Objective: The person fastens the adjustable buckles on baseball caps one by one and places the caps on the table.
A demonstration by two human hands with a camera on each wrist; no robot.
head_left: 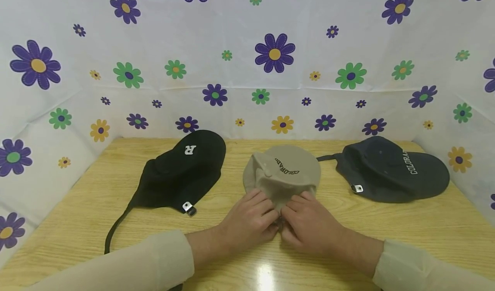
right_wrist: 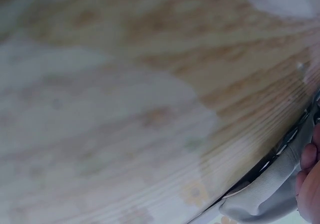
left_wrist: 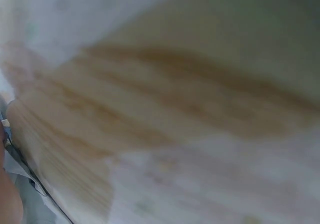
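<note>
Both hands meet at frame centre: left hand (head_left: 249, 220) and right hand (head_left: 309, 222) pinch the tan cap's (head_left: 282, 173) near edge. Its brim points away toward the upper frame, long axis running near to far.

Both forearms reach in from the near edge, sleeved in pale beige to just above the wrists, and converge toward the middle so the hands meet side by side. The left hand (head_left: 249, 220) lies palm down with its fingers (head_left: 260, 198) bent forward and drawn toward the right hand (head_left: 309, 222), whose fingers (head_left: 305, 201) curl the same way, the fingertips of the two nearly touching. In the right wrist view only a fingertip (right_wrist: 308, 156) shows at the edge; the left wrist view is too blurred to show that hand's pose.
</note>
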